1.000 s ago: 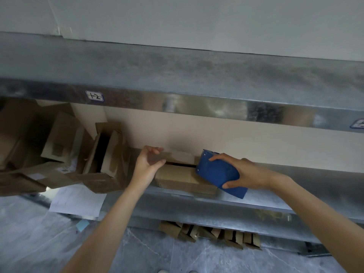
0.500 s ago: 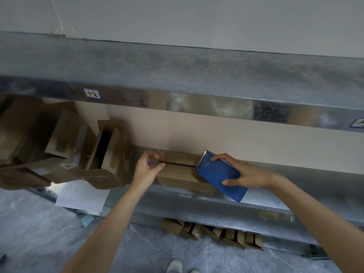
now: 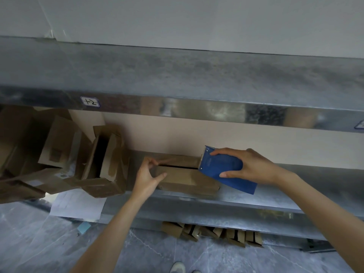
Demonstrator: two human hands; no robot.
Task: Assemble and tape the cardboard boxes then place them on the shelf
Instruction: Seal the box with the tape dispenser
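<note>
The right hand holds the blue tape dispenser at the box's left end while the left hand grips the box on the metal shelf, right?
Not quite. The head view shows the right hand holding the blue tape dispenser at the right end of the box, not the left. The left hand does grip the box on the metal shelf.

Brown cardboard box [image 3: 185, 175] lies flat on the metal shelf [image 3: 256, 200], long side out, top flaps nearly closed (dark slit between them). Blue tape dispenser [image 3: 226, 170] tilted, touching its right end.
</note>
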